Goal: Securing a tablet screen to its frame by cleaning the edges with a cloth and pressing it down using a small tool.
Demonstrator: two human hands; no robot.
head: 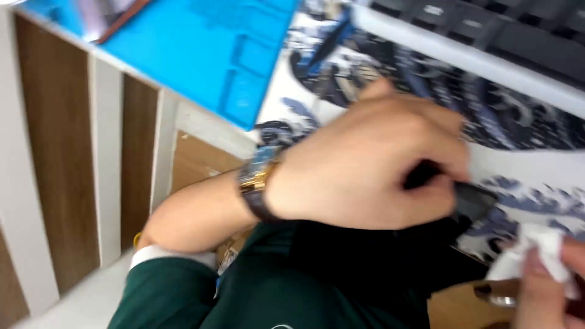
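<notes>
My left hand (359, 164) is curled into a grip around a small black object (472, 198) that pokes out past the fingers; its shape is blurred. A gold and dark wristwatch (259, 183) sits on that wrist, above a dark green sleeve (164, 292). My right hand (551, 286) shows at the bottom right corner, pinching a crumpled white tissue (536, 250) close to the black object. Both hands hover over a desk mat with a blue and white wave pattern (530, 164).
A bright blue work mat (207, 42) lies at the upper left of the desk. A black keyboard with a white edge (487, 36) runs along the top right. Brown and white floor panels (61, 152) show on the left, below the desk edge.
</notes>
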